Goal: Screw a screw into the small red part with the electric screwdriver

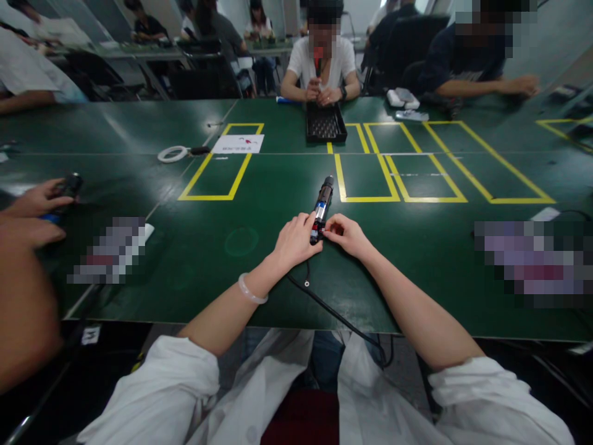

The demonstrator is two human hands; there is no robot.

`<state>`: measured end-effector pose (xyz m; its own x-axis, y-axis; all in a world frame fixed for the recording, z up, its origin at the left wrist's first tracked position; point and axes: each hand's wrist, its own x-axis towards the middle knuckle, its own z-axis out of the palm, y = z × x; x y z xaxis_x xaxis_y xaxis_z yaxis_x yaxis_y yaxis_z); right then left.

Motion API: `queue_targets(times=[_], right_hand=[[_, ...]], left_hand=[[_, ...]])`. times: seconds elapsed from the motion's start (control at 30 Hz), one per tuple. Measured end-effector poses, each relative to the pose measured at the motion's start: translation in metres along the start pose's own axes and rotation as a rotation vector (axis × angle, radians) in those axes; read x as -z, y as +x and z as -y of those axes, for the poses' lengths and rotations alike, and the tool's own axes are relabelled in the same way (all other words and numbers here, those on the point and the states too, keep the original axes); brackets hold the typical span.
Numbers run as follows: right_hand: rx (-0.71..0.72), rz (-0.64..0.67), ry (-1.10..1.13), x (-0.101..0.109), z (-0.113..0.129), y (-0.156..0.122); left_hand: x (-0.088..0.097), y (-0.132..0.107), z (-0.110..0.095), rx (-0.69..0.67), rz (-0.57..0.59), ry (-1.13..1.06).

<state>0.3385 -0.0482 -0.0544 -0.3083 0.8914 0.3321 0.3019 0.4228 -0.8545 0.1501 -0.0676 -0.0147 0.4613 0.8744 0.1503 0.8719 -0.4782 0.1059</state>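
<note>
Head view: a dark green desk marked with yellow tape rectangles fills the scene. A black cylindrical power tool with a blue and silver band lies flat on it, close to the middle of the near edge, its tip pointing toward the far edge. The left hand rests on the desk at the tool's near end. Its grip is closed there, with the thumb and curled fingers against the left side of the barrel. The right hand meets it from the other side, its thumb and forefinger in a closed pinch grip on the same near end. A thin black cable runs from that end back across the desk and drops over the near edge. A pale white bangle sits on the left wrist.

Toward the far edge, straight ahead, a black rectangular tray with a grid of holes stands in front of a seated person in a white shirt. To its left lie a white sheet of paper and a white coiled ring. At the left edge a co-worker's hand holds another dark tool
</note>
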Motion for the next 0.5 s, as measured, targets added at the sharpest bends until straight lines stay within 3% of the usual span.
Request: queue_targets(times=[0.27,0.5], right_hand=[[0.032,-0.009,-0.092,0.007,0.001,-0.001],[-0.052,-0.067,-0.157,0.002,0.012,-0.004]], left_hand=[[0.001,0.0,0.001,0.017,0.011,-0.023],[-0.001,-0.001,0.001,0.011,-0.012,0.005]])
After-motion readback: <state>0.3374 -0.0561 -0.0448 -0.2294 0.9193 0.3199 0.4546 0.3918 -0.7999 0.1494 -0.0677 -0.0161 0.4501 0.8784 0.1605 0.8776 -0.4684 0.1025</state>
